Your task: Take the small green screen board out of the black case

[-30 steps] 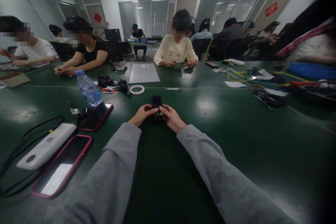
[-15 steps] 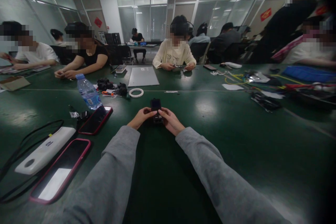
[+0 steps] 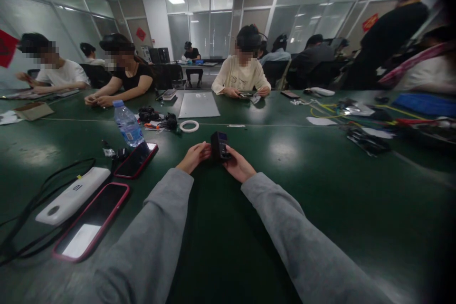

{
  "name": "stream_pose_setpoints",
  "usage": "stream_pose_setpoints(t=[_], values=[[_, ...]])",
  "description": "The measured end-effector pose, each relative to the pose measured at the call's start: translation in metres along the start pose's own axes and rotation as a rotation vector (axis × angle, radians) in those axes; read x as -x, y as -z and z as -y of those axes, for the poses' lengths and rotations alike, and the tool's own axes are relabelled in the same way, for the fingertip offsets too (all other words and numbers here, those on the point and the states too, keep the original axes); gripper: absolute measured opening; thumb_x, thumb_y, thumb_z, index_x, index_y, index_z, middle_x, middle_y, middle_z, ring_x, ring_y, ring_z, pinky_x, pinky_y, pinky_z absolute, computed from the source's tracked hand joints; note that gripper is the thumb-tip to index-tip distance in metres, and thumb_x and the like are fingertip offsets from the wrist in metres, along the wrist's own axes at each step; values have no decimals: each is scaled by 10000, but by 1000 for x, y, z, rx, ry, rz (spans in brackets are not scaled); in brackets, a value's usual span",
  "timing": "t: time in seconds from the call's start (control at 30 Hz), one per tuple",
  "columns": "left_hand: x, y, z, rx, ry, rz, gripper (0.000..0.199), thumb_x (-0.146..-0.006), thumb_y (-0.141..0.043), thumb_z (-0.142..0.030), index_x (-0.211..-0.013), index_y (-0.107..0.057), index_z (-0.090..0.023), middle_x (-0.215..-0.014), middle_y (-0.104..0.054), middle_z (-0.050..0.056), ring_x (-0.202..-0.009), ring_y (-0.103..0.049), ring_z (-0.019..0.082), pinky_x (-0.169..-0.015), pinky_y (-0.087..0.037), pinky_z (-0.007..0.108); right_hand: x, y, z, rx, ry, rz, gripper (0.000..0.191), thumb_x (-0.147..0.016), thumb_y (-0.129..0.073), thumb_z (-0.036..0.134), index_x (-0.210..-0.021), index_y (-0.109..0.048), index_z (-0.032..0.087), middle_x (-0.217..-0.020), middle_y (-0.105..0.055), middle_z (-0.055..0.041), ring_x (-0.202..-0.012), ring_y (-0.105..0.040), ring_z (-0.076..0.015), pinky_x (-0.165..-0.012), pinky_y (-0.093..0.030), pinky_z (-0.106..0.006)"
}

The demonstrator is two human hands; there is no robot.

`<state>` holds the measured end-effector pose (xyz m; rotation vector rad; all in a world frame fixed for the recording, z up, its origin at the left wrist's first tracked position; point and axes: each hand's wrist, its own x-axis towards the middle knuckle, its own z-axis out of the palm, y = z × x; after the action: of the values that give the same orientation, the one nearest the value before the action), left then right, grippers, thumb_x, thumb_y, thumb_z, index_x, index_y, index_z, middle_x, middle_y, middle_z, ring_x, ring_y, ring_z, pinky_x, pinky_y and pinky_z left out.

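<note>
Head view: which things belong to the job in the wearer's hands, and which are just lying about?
In the job:
small black device
right hand, holding it
left hand, close beside it

Lying about:
water bottle
red-edged phone
pink-edged phone
white oblong device
white ring

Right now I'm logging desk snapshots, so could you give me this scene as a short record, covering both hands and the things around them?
right hand: holds a small black boxy device with a screen
left hand: curved beside the device's left side; contact unclear
toward the left: phone in a pink-rimmed case; white oblong plastic unit; phone in a red-rimmed case; clear plastic bottle with a blue cap
ahead: white ring; flat silver-grey rectangular panel
surface: dark green tabletop
</note>
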<state>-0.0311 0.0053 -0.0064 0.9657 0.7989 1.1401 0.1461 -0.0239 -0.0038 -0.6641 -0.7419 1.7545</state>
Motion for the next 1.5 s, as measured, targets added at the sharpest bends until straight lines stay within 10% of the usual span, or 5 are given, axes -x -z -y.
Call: stream_pose_setpoints(t=[0.17, 0.47, 0.73, 1.17, 1.5], values=[[3, 2, -5, 201, 64, -32, 354, -758, -611, -451, -999, -604, -191, -1069, -621, 86, -943, -595, 171, -870, -435, 315, 1, -2, 2, -8, -33, -47, 266, -736, -697, 340, -923, -586, 187, -918, -615, -22, -818, -580, -146, -626, -495, -234], [20, -59, 12, 228, 89, 78, 588, -754, -417, -689, -1022, -594, -196, -1050, -641, 80, -1053, -545, 242, -929, -401, 378, -3, -1, 2, 39, -15, -58, 290, -756, -666, 406, -935, -567, 201, -928, -605, -22, -879, -573, -154, -727, -504, -269], [24, -44, 5, 294, 219, 7, 691, -673, -390, -785, -924, -625, -185, -899, -671, 88, -955, -597, 253, -820, -460, 367, 3, -12, -17, 409, 221, 31, 518, -687, -733, 407, -1122, -533, 208, -1080, -562, -34, -1012, -528, -145, -897, -431, -270], [24, -43, 4, 457, 174, -84, 609, -745, -447, -679, -934, -629, -129, -869, -669, 99, -872, -625, 210, -812, -486, 312, 22, -26, -23, 1356, 933, -270, 434, -868, -483, 380, -1225, -458, 135, -1155, -429, -123, -1112, -414, -217, -986, -361, -390], [26, -42, 3, 520, 182, -28, 593, -782, -433, -639, -984, -625, -116, -909, -669, 118, -919, -618, 239, -853, -471, 353, 30, -37, -25, 1681, 911, -117, 499, -831, -557, 313, -1292, -410, 191, -1273, -342, -111, -1158, -364, -246, -943, -386, -397]])
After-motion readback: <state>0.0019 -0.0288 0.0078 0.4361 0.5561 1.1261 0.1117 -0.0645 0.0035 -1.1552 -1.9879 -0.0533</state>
